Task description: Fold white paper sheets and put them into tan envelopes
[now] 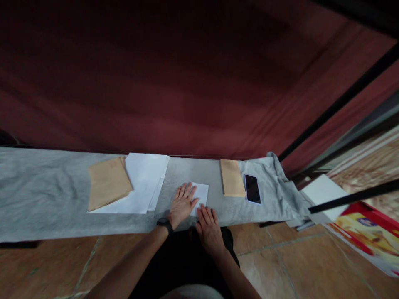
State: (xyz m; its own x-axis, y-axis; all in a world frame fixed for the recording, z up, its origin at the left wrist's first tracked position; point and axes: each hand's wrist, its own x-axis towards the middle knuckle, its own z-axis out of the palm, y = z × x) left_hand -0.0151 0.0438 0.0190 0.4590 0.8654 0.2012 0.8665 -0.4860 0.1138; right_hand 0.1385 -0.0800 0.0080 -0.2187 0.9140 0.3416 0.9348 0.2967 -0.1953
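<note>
A small white sheet of paper [202, 193] lies on the grey cloth-covered surface [193, 169]. My left hand [181, 205], with a dark band at the wrist, rests flat on the sheet's left part, fingers spread. Touching the sheet's lower right edge is my right hand [209, 229], its fingers extended and slightly apart. Neither hand grips anything. To the left lie large white sheets [145, 180], partly covered by brown envelopes [109, 182]. A tan stack [232, 178] lies to the right of the hands.
A phone [252, 189] lies face up beside the tan stack. The cloth is bunched at the surface's right end. Behind is a dark red curtain [187, 104]. Black bars and a red and yellow box [370, 232] are at the right.
</note>
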